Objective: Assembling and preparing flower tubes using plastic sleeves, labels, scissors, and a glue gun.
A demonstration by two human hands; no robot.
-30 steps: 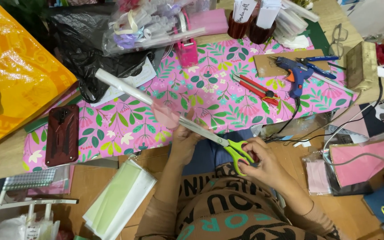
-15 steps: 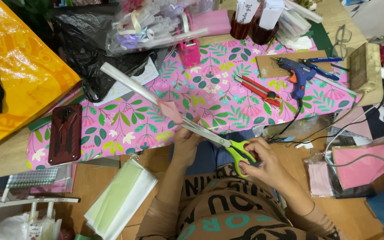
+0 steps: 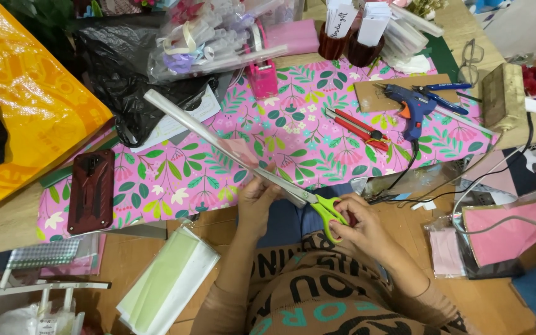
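While our right hand [image 3: 367, 232] gripped the scissors [image 3: 317, 205] and our left hand [image 3: 257, 200] pinched the clear strip [image 3: 206, 133] above the floral mat [image 3: 305, 133], the blades had advanced slightly along it, suggesting the cut was progressing.

The right hand [image 3: 364, 232] hides part of the green handles of the scissors [image 3: 317, 205], so its grip on the loops cannot be made out fully. The left hand's [image 3: 257, 200] fingertips sit behind the clear strip [image 3: 218, 139]. The orange bag [image 3: 26, 105] is cut off by the left edge, and the pink sheet [image 3: 510, 232] by the right.
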